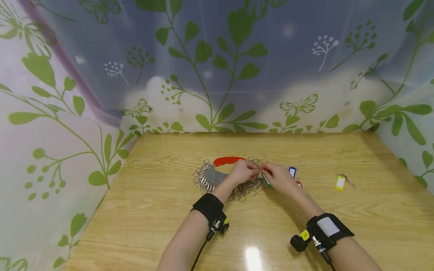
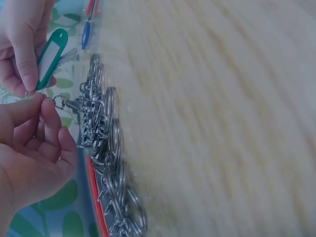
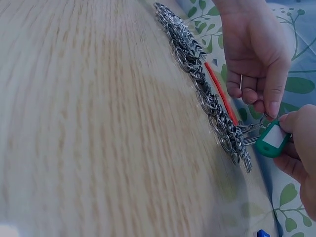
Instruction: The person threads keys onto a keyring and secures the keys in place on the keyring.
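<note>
A key holder lies on the table, with a red handle (image 1: pixel 225 160), a grey plate (image 1: pixel 214 175) and many metal rings and snap clips (image 1: pixel 203 181) around its rim. Over its right end my left hand (image 1: pixel 242 171) pinches a metal ring (image 3: pixel 265 117) beside one snap clip (image 2: pixel 66 103). Close against those fingertips, my right hand (image 1: pixel 279 178) grips a green key tag (image 2: pixel 52 58) with a white label. A silver key (image 2: pixel 67 57) hangs behind the tag. Fingertips partly hide where ring, clip and tag meet.
Just right of my right hand lie a blue key tag (image 1: pixel 292 172) and a red key tag (image 1: pixel 299 184), the red one partly covered. Farther right, a yellow key tag (image 1: pixel 340 183) rests with its key (image 1: pixel 350 183). A patterned curtain (image 1: pixel 217 94) borders the wooden table (image 1: pixel 162 210).
</note>
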The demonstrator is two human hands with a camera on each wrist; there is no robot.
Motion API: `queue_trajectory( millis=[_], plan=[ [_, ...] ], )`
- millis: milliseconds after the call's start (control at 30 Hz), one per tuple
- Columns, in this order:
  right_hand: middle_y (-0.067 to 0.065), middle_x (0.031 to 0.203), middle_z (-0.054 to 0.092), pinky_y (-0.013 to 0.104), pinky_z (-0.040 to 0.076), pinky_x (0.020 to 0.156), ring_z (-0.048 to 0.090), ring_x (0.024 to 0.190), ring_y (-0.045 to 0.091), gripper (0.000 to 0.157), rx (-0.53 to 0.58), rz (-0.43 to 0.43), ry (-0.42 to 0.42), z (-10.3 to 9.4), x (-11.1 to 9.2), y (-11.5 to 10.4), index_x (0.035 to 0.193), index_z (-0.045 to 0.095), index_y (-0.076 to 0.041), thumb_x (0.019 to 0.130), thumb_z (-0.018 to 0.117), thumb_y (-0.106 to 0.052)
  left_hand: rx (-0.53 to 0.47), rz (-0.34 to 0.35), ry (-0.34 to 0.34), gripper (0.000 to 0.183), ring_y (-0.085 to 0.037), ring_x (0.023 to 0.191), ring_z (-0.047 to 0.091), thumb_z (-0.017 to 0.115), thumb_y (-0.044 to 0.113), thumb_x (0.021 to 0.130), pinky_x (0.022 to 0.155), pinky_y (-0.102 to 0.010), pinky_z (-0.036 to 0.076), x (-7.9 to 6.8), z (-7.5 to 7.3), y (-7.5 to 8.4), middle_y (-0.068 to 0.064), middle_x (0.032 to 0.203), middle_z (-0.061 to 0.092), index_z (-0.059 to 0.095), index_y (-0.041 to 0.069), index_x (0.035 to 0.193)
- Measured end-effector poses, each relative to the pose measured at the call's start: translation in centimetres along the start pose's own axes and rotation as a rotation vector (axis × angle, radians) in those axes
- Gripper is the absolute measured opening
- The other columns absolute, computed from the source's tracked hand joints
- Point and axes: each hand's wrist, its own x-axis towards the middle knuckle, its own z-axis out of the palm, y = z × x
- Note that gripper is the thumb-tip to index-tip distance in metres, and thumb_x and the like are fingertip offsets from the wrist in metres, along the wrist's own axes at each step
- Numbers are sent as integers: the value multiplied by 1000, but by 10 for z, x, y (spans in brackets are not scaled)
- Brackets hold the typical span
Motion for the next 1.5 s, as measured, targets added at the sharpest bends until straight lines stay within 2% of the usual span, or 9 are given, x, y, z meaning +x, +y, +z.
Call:
queue_trajectory(
  millis=[167, 367, 433, 533, 767, 933, 1033, 1200, 1500],
  plan=[
    [9, 86, 65, 31, 47, 58, 60, 69, 17, 7, -18, -68, 7, -1, 0, 2, 94, 64, -3, 90, 59, -3, -24, 5, -4, 21, -16, 58, 51, 60, 15, 92, 53, -22, 36, 0, -1, 1, -10, 73, 65, 72, -1, 85],
    [8, 83, 65, 31, 46, 59, 59, 70, 17, 7, -77, -165, -7, -2, 2, 3, 90, 64, -3, 87, 60, 2, -78, -12, 19, 18, -20, 66, 62, 63, 13, 89, 60, -25, 48, 3, 1, -3, -8, 73, 66, 73, -1, 85],
    [9, 85, 65, 31, 46, 59, 59, 70, 17, 8, -68, -142, -25, -2, 2, 3, 92, 64, -3, 88, 60, 2, -104, -12, 18, 19, -21, 68, 63, 63, 15, 89, 63, -27, 49, 3, 1, -4, -9, 74, 66, 73, -1, 85],
    [10, 89, 65, 30, 46, 59, 60, 72, 17, 9, -29, -65, -47, -2, 1, 2, 96, 64, -2, 90, 57, -1, -108, 7, 4, 22, -23, 71, 63, 62, 17, 90, 65, -29, 50, 3, 1, -6, -11, 77, 66, 72, -1, 85],
    [11, 90, 66, 30, 46, 58, 59, 69, 16, 13, 23, 43, -12, -1, 0, 4, 101, 65, -1, 92, 57, -5, 5, 72, -28, 18, -13, 70, 61, 62, 19, 91, 60, -24, 47, 3, 2, -9, -2, 84, 66, 72, 6, 99],
    [12, 87, 66, 32, 45, 59, 58, 68, 17, 14, 95, 116, -5, -2, 0, 4, 102, 63, 2, 92, 56, -5, 89, 118, 7, 18, -11, 65, 58, 61, 16, 91, 56, -22, 44, 3, 5, -9, -1, 85, 65, 71, 7, 103],
    [15, 88, 66, 34, 45, 61, 59, 71, 20, 15, 126, 149, 0, -2, 0, 5, 103, 62, 3, 92, 55, -5, 84, 114, 43, 18, -10, 63, 55, 60, 17, 92, 55, -22, 42, 3, 6, -9, -1, 84, 65, 71, 7, 102],
    [13, 84, 65, 32, 43, 57, 56, 65, 17, 14, 109, 160, 3, -1, 2, 4, 102, 62, 4, 92, 55, -5, 58, 89, 85, 18, -9, 61, 53, 60, 19, 92, 53, -21, 40, 3, 6, -8, 2, 79, 64, 73, 8, 97],
    [7, 78, 63, 27, 41, 51, 50, 56, 9, 11, 38, 89, 9, 1, 1, 0, 98, 62, 0, 92, 56, -7, 11, 62, 97, 19, -12, 55, 49, 60, 18, 92, 51, -22, 36, 2, 5, -5, -3, 70, 62, 73, 5, 87]
  ],
)
